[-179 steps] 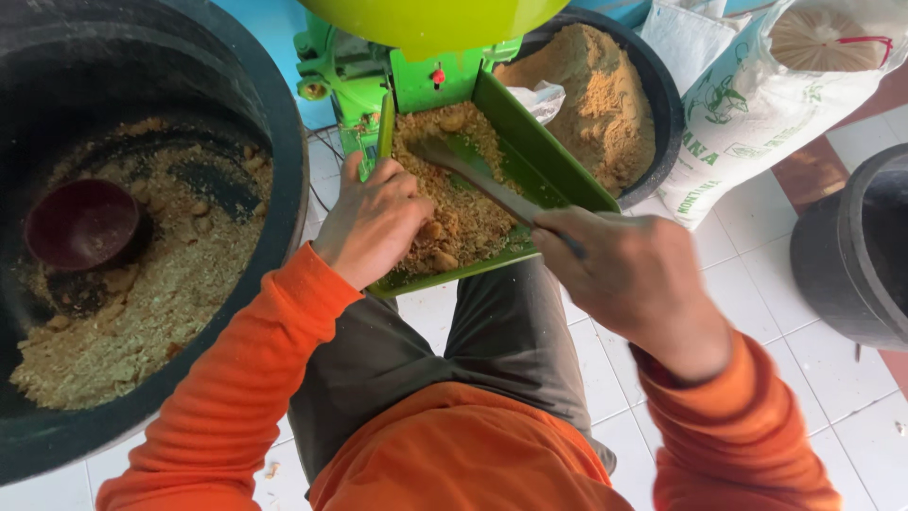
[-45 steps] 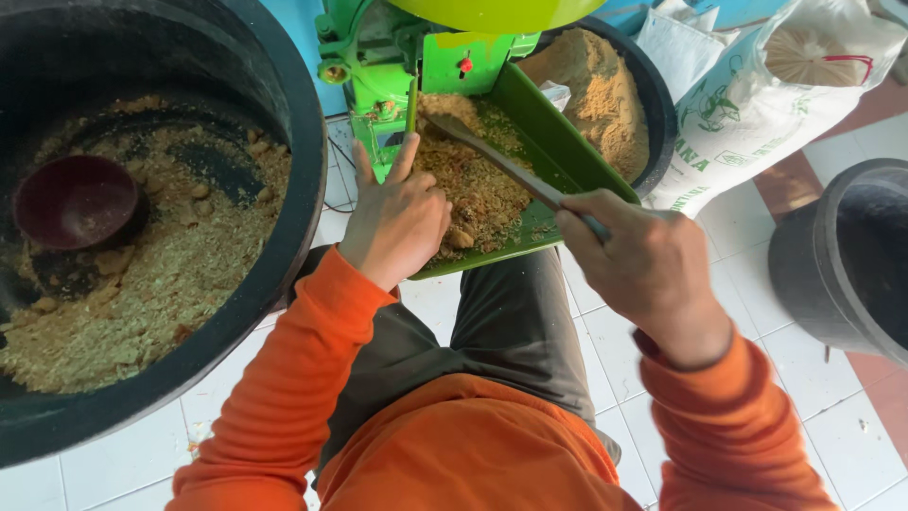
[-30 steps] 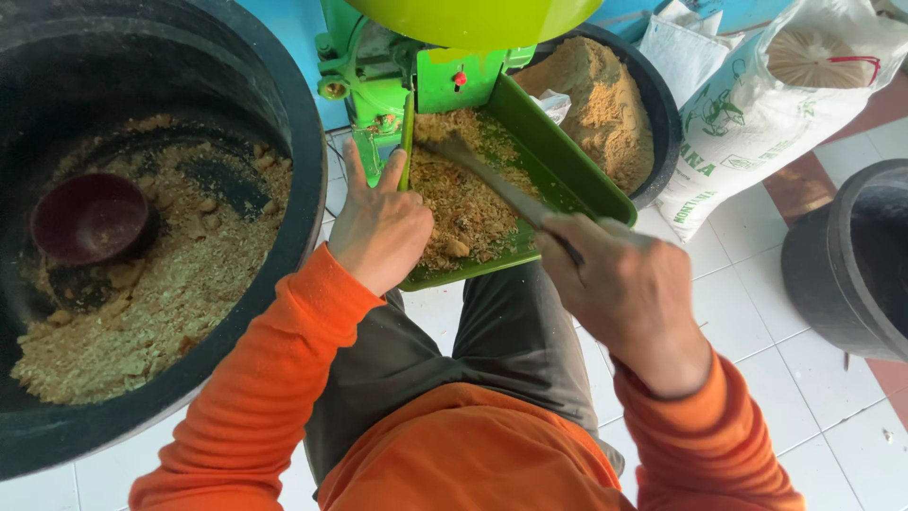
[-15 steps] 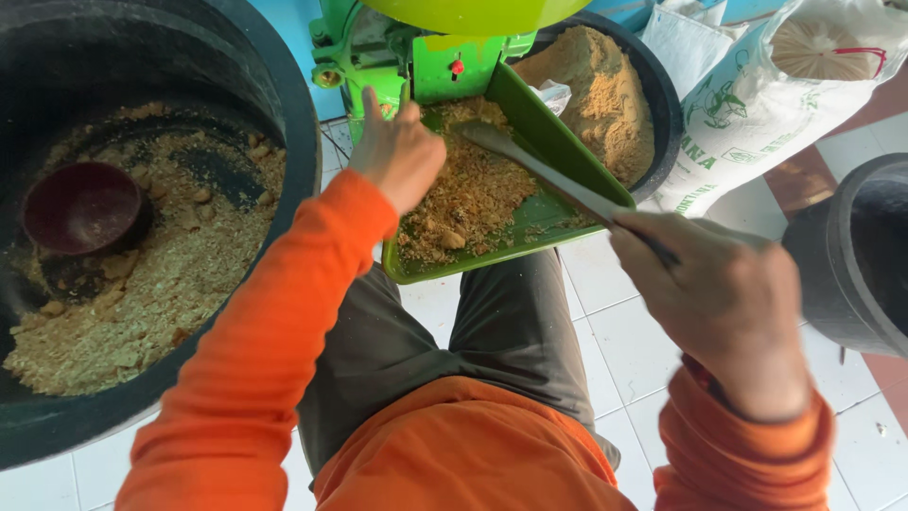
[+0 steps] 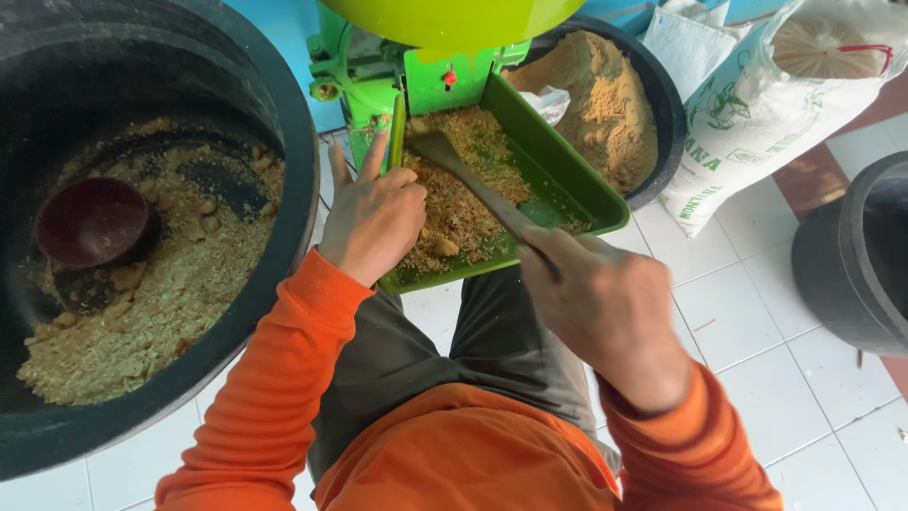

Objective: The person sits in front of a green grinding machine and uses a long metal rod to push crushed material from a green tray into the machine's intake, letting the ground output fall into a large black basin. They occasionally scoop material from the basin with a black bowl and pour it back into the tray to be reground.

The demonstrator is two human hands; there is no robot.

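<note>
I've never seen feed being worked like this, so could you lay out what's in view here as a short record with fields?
Left hand: left hand rests on the brown crumbly mash in the green tray, fingers spread
Right hand: right hand closed on the handle of a flat paddle, blade in the mash
Machine: green machine at the tray's head
Left side: big black tub holding mash and a dark red bowl
Behind: second black tub of finer meal
Right side: open white sack
</note>
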